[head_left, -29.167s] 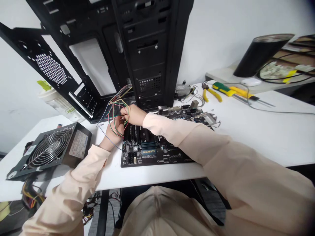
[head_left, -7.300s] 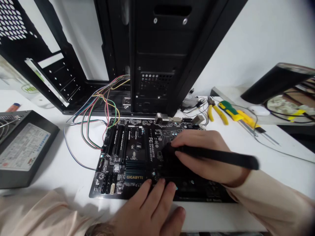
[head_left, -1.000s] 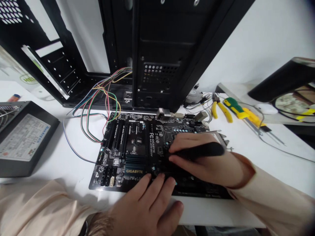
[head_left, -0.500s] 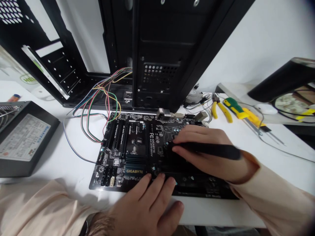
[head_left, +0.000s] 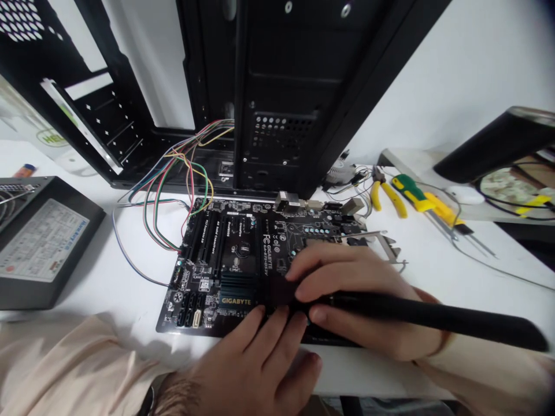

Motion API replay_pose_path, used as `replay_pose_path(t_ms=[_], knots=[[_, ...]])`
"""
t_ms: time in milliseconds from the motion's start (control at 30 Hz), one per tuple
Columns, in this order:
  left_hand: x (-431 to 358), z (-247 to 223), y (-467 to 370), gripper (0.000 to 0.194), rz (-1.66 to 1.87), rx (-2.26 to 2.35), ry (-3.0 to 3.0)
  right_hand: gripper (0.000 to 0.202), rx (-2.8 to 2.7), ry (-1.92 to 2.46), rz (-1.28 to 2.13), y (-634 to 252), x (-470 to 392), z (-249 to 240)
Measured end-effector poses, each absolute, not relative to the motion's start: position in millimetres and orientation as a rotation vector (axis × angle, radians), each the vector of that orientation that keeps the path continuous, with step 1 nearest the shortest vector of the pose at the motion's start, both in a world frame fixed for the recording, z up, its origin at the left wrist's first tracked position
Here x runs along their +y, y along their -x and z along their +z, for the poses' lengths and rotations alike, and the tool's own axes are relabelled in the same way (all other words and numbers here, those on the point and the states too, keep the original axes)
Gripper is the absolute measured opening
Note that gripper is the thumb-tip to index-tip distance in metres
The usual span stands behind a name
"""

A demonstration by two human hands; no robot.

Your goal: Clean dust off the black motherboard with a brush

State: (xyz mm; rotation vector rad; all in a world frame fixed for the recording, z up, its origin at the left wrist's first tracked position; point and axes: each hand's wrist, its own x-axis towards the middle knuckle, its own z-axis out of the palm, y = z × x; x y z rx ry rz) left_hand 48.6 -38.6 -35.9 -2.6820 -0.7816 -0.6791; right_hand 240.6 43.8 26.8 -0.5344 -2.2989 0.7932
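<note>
A black Gigabyte motherboard (head_left: 243, 237) lies flat on the white table, with thin coloured wires (head_left: 160, 173) running from its left edge into the case. My left hand (head_left: 255, 364) rests its spread fingertips on the board's front edge, just right of the heatsink (head_left: 236, 292). Over the right part of the board, my right hand (head_left: 355, 294) has its fingers closed round a long black-handled tool (head_left: 455, 318). That handle points to the right; its tip is hidden near the left fingertips. A thin metal bracket (head_left: 390, 248) shows behind the right hand.
An open black PC case (head_left: 281, 69) stands behind the board. At the left sits a power supply (head_left: 47, 248). Yellow pliers (head_left: 389, 196), a green-yellow screwdriver (head_left: 410, 190) and another yellow-handled tool (head_left: 446, 211) lie at the right.
My right hand has moved down toward my left fingertips, and more of the black handle now sticks out to the right. The metal bracket has come into view. My left hand has hardly moved.
</note>
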Motion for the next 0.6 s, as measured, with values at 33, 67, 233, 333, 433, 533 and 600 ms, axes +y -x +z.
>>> replay_pose_path(t_ms=[33, 67, 233, 333, 433, 533, 600], knots=[[-38.7, -36.2, -48.3, 0.018, -0.683, -0.79, 2.681, 0.008, -2.336, 0.512, 0.837, -239.4, 43.5, 26.4], [-38.8, -36.2, -47.9, 0.018, -0.686, -0.797, 2.679, 0.008, -2.37, 0.511, 0.833, -238.5, 43.6, 25.6], [-38.7, -33.0, -47.0, 0.019, -0.637, -0.776, 2.685, 0.01, -2.334, 0.683, 0.473, -237.7, 42.8, 22.6], [-37.0, -30.8, -47.8, 0.02, -0.646, -0.771, 2.678, 0.009, -2.288, 0.631, 0.639, -237.8, 40.7, 23.8], [-35.9, -29.2, -48.3, 0.022, -0.643, -0.763, 2.685, 0.011, -2.35, 0.568, 0.813, -236.8, 40.4, 23.2], [-36.3, -27.6, -47.3, 0.022, -0.627, -0.765, 2.681, 0.016, -2.384, 0.667, 0.669, -235.6, 40.9, 21.9], [-36.6, -26.8, -46.5, 0.021, -0.632, -0.758, 2.667, 0.016, -2.33, 0.722, 0.594, -234.9, 40.5, 22.1]])
